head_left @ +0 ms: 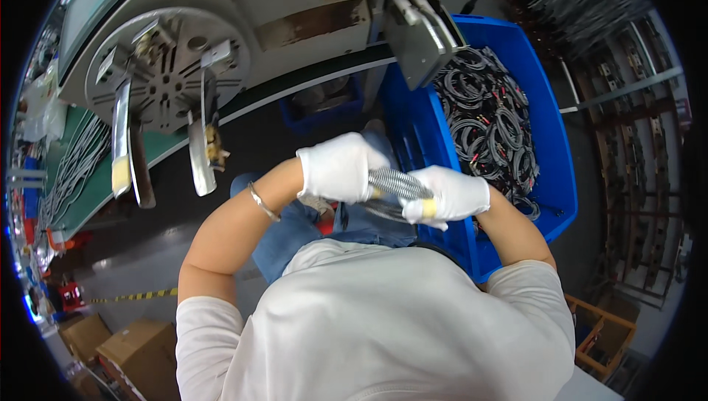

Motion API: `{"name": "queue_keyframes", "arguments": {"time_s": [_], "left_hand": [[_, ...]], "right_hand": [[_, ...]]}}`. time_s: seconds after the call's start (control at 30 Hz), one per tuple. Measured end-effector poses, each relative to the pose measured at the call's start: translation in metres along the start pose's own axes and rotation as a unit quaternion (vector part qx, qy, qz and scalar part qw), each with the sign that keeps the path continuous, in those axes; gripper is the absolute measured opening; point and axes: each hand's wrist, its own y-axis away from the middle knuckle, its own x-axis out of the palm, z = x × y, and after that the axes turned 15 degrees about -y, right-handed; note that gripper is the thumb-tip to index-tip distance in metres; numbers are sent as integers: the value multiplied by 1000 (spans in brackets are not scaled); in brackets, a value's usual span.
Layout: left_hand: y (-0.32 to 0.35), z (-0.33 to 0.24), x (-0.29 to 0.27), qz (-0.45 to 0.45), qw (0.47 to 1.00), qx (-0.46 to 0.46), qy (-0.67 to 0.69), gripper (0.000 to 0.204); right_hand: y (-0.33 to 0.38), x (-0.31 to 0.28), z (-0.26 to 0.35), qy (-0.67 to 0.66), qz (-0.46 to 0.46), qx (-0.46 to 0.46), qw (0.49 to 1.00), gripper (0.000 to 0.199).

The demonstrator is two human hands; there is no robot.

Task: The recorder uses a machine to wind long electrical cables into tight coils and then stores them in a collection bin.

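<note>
Between my two white-gloved hands is a coiled grey cable (398,183), held in front of my lap. My left hand (341,168) is closed round the coil's left side. On its right side my right hand (446,196) grips the cable, with a pale yellow patch showing by the fingers. Just right of my hands stands a big blue bin (549,128), holding many coiled grey cables (487,124) with red and dark ends. The far ends of my fingers are partly hidden by the coil.
At the upper left a round slotted metal plate (168,69) carries protruding metal arms (198,150). Loose grey cables (77,158) lie on a green bench. A metal plate bracket (420,40) juts out by the bin. Cardboard boxes (140,353) stand lower left, racks (641,165) at right.
</note>
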Motion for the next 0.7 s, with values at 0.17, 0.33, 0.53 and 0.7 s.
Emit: {"name": "queue_keyframes", "arguments": {"time_s": [0.17, 0.33, 0.53, 0.7], "left_hand": [[-13, -26, 1, 110, 957, -67, 259, 36], [8, 1, 22, -318, 942, -43, 99, 39], [104, 63, 117, -262, 844, -352, 309, 36], [187, 114, 158, -363, 760, -530, 99, 28]], "right_hand": [[45, -12, 12, -11, -25, -15, 1000, 21], [115, -29, 44, 81, -316, -48, 944, 33], [74, -109, 45, 328, -582, -188, 720, 29], [30, -133, 6, 376, -552, -121, 734, 39]]}}
